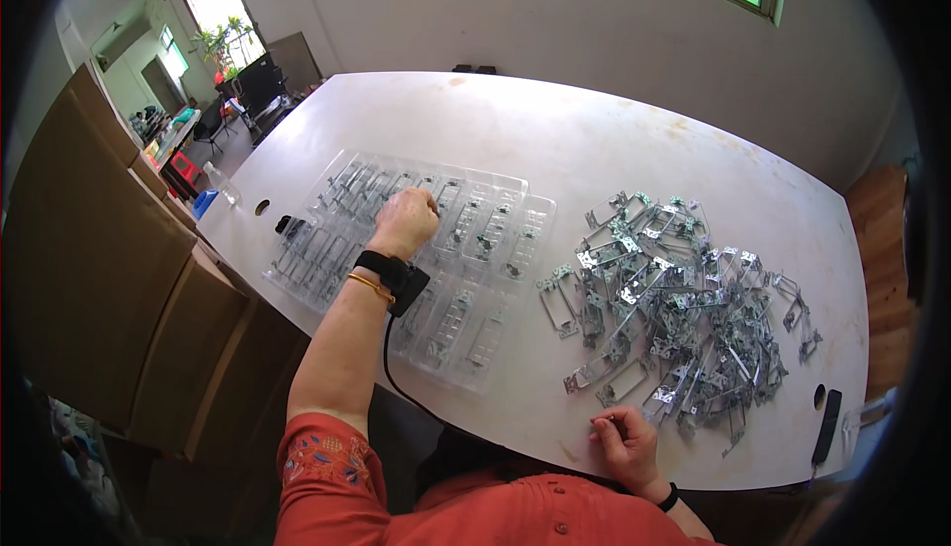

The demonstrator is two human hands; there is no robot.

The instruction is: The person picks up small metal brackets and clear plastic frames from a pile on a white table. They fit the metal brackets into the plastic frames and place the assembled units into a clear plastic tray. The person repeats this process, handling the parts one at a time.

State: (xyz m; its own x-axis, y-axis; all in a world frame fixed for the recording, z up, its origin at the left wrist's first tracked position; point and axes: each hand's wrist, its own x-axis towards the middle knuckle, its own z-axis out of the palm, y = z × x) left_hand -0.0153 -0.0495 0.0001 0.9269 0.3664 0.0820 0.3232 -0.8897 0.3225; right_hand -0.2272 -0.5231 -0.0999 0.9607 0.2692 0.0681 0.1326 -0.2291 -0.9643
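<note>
My left hand point(408, 219) reaches over a clear plastic tray point(510, 185) on the left half of the table. Its fingers are curled downward and closed, and whatever they may hold is hidden beneath them. Rows of slots in the tray hold thin silvery metal frames point(458, 320). Near the table's front edge rests my right hand point(626, 445), fingers curled in and thumb pressed to them; a small dark bit shows there, too small to name. Just beyond it lies a large tangled heap of metal brackets point(684, 298), rectangular frames with perforated ends.
The white table point(594, 130) has a dark hole near its left edge. Small black pieces point(287, 224) lie at the tray's left side. A black bar-shaped object point(828, 427) is at the right edge. Cardboard boxes point(99, 249) stand close on the left; a bottle point(220, 184) is beyond them.
</note>
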